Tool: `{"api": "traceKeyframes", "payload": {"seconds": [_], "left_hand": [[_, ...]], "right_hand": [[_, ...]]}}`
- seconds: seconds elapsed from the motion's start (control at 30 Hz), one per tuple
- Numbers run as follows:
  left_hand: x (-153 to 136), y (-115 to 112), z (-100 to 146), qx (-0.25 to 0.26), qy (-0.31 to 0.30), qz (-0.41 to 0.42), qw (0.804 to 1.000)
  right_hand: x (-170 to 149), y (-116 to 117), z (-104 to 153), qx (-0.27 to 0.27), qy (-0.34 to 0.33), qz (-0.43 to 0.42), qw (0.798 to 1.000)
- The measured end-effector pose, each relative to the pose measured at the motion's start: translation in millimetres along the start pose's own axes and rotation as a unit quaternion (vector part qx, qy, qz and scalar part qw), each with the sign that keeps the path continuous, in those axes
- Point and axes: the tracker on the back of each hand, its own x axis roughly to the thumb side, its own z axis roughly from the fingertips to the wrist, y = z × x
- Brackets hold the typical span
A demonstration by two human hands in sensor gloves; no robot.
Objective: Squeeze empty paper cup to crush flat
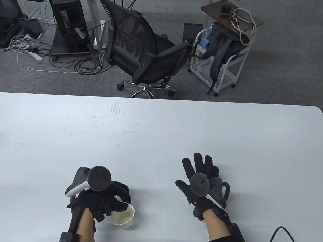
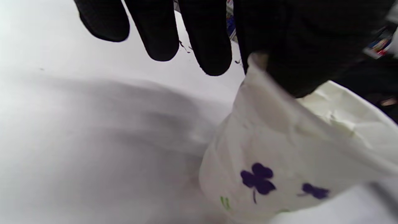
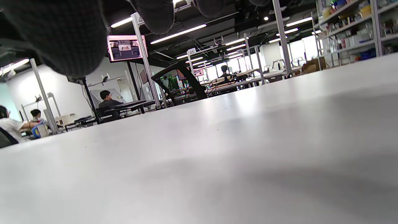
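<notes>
A white paper cup [image 1: 124,216] with purple clover prints stands near the table's front edge, its rim dented. My left hand [image 1: 104,198] grips it at the rim, thumb and fingers pinching the wall. In the left wrist view the cup [image 2: 279,161] looks creased, with a finger pressed into its rim and three other fingers [image 2: 155,34] held off it. My right hand [image 1: 199,176] lies open and flat over the table, fingers spread, well to the right of the cup and holding nothing.
The white table [image 1: 161,131] runs far and wide around the hands. A black cable [image 1: 279,235] lies at the front right. Beyond the far edge stand an office chair [image 1: 143,50] and a white cart [image 1: 223,62].
</notes>
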Motion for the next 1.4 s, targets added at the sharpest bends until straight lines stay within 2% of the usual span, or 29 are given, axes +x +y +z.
{"api": "traceKeyframes", "payload": {"seconds": [0.13, 0.27, 0.43, 0.5, 0.63, 0.77, 0.9, 1.03, 1.07, 1.13, 1.2, 1.23, 1.27, 1.4], "left_hand": [[0, -3, -6, 0.034, -0.031, 0.031, 0.998], [-6, -12, -16, 0.079, -0.053, 0.089, 0.992], [0, -18, -28, 0.123, -0.087, 0.144, 0.978], [6, -18, -30, 0.137, -0.103, 0.175, 0.969], [16, -20, -31, 0.151, -0.136, 0.222, 0.954], [22, -19, -29, 0.168, -0.151, 0.231, 0.946], [24, -20, -29, 0.173, -0.163, 0.257, 0.937], [27, -24, -31, 0.170, -0.150, 0.251, 0.941], [27, -26, -33, 0.166, -0.148, 0.261, 0.939], [27, -33, -38, 0.140, -0.160, 0.306, 0.928], [28, -42, -42, 0.123, -0.164, 0.394, 0.896], [29, -45, -43, 0.120, -0.159, 0.417, 0.887], [31, -48, -43, 0.119, -0.154, 0.431, 0.881], [37, -54, -41, 0.135, -0.105, 0.428, 0.887]], "right_hand": [[-5, 3, -1, 0.010, 0.020, -0.076, 0.997], [-8, 10, -1, 0.030, 0.041, -0.184, 0.982], [-6, 18, -1, 0.069, 0.063, -0.342, 0.935], [-3, 24, 0, 0.096, 0.066, -0.404, 0.907], [3, 35, 1, 0.137, 0.071, -0.471, 0.869], [12, 48, 3, 0.196, 0.056, -0.551, 0.809], [23, 52, 4, 0.220, 0.027, -0.579, 0.784], [33, 49, 6, 0.209, 0.012, -0.611, 0.764], [34, 48, 6, 0.200, 0.015, -0.611, 0.766], [35, 43, 8, 0.152, 0.027, -0.601, 0.784], [34, 35, 11, 0.087, 0.050, -0.562, 0.821], [34, 33, 12, 0.070, 0.049, -0.550, 0.831], [34, 30, 13, 0.047, 0.047, -0.523, 0.850], [39, 27, 16, 0.015, 0.043, -0.472, 0.881]]}}
